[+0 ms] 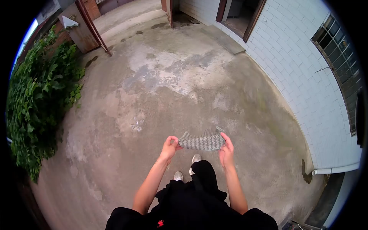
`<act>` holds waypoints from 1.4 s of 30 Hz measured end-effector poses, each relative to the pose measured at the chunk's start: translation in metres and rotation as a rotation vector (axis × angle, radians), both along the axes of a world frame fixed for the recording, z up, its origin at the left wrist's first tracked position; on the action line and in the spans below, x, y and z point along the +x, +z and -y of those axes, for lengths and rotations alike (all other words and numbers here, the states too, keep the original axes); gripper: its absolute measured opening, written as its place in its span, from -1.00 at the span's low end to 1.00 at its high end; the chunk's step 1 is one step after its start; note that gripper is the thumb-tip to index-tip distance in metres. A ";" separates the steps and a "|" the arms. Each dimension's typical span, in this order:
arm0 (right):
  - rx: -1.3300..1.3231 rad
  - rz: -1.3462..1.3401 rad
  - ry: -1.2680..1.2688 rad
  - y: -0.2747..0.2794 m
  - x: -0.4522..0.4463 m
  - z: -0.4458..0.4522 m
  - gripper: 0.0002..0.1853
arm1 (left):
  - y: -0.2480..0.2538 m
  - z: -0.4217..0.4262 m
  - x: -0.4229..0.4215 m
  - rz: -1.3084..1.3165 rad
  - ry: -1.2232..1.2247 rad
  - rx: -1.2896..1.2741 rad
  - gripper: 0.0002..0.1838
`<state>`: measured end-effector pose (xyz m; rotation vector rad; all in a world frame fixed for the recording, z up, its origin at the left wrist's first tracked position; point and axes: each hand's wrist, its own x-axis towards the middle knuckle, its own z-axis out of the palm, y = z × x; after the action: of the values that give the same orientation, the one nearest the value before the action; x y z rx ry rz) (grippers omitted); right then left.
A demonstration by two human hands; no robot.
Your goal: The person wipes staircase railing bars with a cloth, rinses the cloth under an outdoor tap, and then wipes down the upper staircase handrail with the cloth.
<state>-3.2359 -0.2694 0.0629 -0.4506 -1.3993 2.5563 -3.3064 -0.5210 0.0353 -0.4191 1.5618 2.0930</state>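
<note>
A grey knitted piece with a chunky, bumpy texture is stretched between my two hands in front of my body. Its left end is pinched in my left hand, and my right hand grips the opposite end. Loose yarn strands stick up along the upper edge, and a small tuft shows near the right corner. The piece hangs above the concrete ground, apart from it.
Concrete paving stretches ahead, stained and patchy. Leafy green plants grow along the left. A white tiled wall with a barred window and a doorway runs on the right. A white pipe juts out low at right.
</note>
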 end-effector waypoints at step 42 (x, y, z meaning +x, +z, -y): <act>0.983 0.119 0.088 -0.074 -1.508 -0.408 -0.78 | -0.079 -0.317 -1.494 -0.038 -0.017 -0.046 -0.69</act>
<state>-4.7442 0.1390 -0.0113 -0.3491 -2.4751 1.5772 -4.8009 -0.2036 -0.0439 -0.3834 1.6325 2.0664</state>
